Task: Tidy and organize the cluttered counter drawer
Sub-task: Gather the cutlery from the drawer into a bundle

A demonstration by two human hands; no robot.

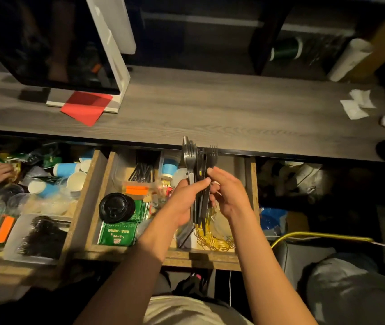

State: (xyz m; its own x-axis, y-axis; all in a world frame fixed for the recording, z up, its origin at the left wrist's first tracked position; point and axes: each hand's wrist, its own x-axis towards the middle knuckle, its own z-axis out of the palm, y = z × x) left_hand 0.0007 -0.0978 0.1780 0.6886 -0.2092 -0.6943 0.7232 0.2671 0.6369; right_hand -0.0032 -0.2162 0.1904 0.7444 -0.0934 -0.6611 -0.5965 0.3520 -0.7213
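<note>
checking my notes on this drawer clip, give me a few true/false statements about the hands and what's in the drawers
1. Both hands hold a bundle of black plastic forks above the open drawer. True: the left hand grips the handles and the right hand pinches them.
2. The forks' tines point down into the drawer. False: they point up toward the countertop.
3. A stack of black cup lids lies in the same drawer. True.
4. The sachets by the lids are red. False: they are green.
5. The paper cups in the left drawer are yellow. False: they are blue.
</note>
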